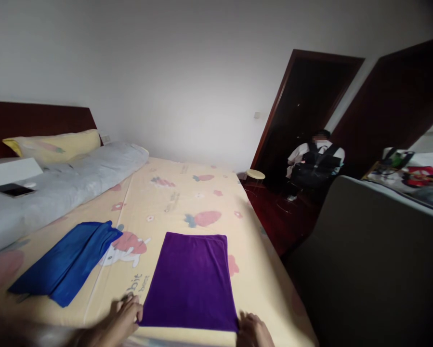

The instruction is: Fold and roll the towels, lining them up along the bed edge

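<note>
A purple cloth [190,282] lies spread flat on the patterned bed sheet [173,197], its near edge close to the bed's front. At the near left corner of the cloth, my left hand [125,315] has its fingers closed on the edge. My right hand [253,330] pinches the near right corner, and its fingertips are partly in shadow. Left of the purple cloth is a blue cloth [70,260], loosely folded with creases along it, and neither hand touches it.
A grey quilt [93,168], a yellow pillow [64,147] and a phone [14,190] are on the bed's left. A dark panel [364,260] stands right of the bed. A seated person [317,159] and a round stool [255,174] are beyond.
</note>
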A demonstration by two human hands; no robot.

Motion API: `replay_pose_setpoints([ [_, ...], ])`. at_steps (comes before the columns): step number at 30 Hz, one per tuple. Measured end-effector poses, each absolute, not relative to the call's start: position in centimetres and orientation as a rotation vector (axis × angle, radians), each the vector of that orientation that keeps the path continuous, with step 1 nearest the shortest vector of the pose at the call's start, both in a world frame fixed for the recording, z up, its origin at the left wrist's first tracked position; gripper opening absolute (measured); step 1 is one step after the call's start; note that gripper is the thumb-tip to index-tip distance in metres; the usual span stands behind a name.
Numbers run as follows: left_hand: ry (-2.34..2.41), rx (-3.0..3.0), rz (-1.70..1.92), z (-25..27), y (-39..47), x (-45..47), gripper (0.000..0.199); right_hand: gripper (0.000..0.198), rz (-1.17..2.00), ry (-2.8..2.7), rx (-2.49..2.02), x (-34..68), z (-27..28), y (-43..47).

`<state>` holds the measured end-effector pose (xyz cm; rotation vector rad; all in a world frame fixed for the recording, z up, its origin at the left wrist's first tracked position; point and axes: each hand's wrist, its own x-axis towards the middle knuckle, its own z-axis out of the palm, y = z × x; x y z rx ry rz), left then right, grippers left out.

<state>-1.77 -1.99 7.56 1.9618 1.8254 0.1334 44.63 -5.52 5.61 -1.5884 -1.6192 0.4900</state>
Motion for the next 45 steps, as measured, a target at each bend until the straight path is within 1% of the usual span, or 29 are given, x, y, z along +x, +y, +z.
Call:
replay_pose_setpoints([
  [3, 1.826, 2.075, 0.213, 7.3, -1.9, 3.3, 0.013, 0.033, 0.350, -1.665, -1.605, 41.0, 5.1, -4.5],
  [4, 1.782, 2.147, 0.291, 7.2, -1.6, 5.7, 0.018, 0.035, 0.308, -1.704, -1.597, 39.0, 5.0, -3.9],
  [7, 1.655, 2.342, 0.443, 5.8, -0.3, 12.1, 0.050, 0.041, 0.292, -1.932, -1.540, 32.2, 4.2, -2.1],
  [9, 1.673, 2.434, 0.423, 4.0, 0.2, 13.7, 0.057, 0.046, 0.297, -2.075, -1.541, 29.5, 3.3, -1.4],
  [12, 1.810, 2.516, 0.371, 0.7, -0.1, 10.7, 0.054, 0.052, 0.237, -2.157, -1.649, 31.2, 1.1, -1.9],
  [14, 1.935, 2.533, 0.399, -1.1, -1.0, 6.7, 0.058, 0.057, 0.182, -2.126, -1.795, 35.5, -0.7, -3.0],
  [17, 2.058, 2.534, 0.459, -2.1, -2.4, 2.3, 0.060, 0.059, 0.112, -2.042, -1.982, 42.0, -3.1, -4.5],
  [19, 2.122, 2.519, 0.515, -1.7, -2.7, 2.3, 0.061, 0.060, 0.040, -1.994, -2.019, 43.5, -3.8, -4.7],
  [22, 2.083, 2.552, 0.570, 0.0, -1.8, 6.4, 0.060, 0.059, -0.028, -1.954, -1.954, 40.0, -2.7, -3.7],
  [25, 1.829, 2.668, 0.508, 1.4, -0.2, 11.8, 0.058, 0.053, 0.081, -2.104, -1.735, 33.3, -0.4, -2.0],
  [28, 1.682, 2.697, 0.425, 1.2, 0.6, 13.1, 0.057, 0.052, 0.186, -2.236, -1.599, 30.5, 0.2, -1.4],
  [32, 1.869, 2.564, 0.376, -0.8, -0.3, 6.9, 0.057, 0.057, 0.124, -2.094, -1.833, 36.5, -3.0, -2.1],
  [34, 1.961, 2.501, 0.365, -1.8, -0.9, 3.5, 0.057, 0.053, 0.096, -2.023, -1.942, 40.0, -4.6, -2.1],
  [36, 1.987, 2.475, 0.372, -2.2, -0.9, 2.3, 0.056, 0.054, 0.094, -2.020, -1.969, 40.9, -5.0, -1.4],
  [38, 1.930, 2.498, 0.399, -2.0, 0.1, 3.8, 0.056, 0.060, 0.124, -2.095, -1.867, 38.7, -3.8, -0.1],
  [41, 1.782, 2.553, 0.408, -1.1, 3.1, 9.1, 0.058, 0.067, 0.254, -2.306, -1.524, 32.5, -0.9, 2.6],
  [43, 1.720, 2.560, 0.375, -0.5, 5.8, 12.3, 0.060, 0.068, 0.337, -2.398, -1.369, 29.4, 0.3, 4.7],
  [45, 1.701, 2.545, 0.331, -0.1, 8.5, 13.5, 0.057, 0.064, 0.361, -2.428, -1.322, 29.1, 0.5, 6.9],
])
